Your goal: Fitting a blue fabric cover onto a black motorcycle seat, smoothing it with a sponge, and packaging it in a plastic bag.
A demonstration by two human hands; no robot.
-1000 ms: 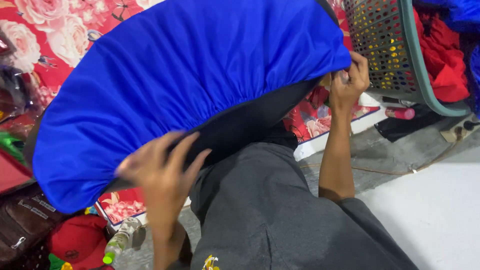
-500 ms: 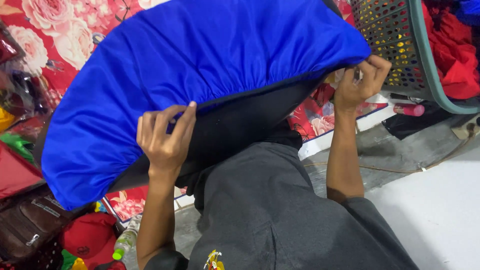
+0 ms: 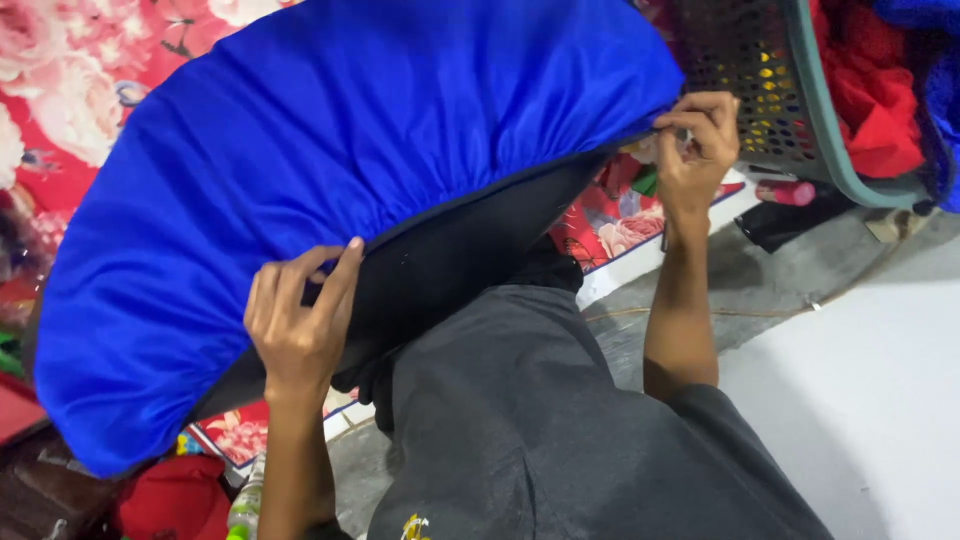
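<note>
A large shiny blue fabric cover with a gathered hem [image 3: 330, 190] stretches over a dark cushion [image 3: 450, 270] propped on the lap. Both hands pinch its hem: left hand [image 3: 300, 325] at 7 o'clock, right hand [image 3: 700, 140] at 2 o'clock, keeping the edge taut.

There are 2 hands here, the left hand [image 3: 300, 325] and the right hand [image 3: 700, 140], both gripping the edge of 1 blue cover [image 3: 340, 190] stretched over 1 dark cushion [image 3: 450, 265]. I count 1 green basket [image 3: 815, 110], 1 floral red cloth [image 3: 90, 70], 1 plastic bottle [image 3: 245, 505] and 1 small pink tube [image 3: 785, 192].
</note>
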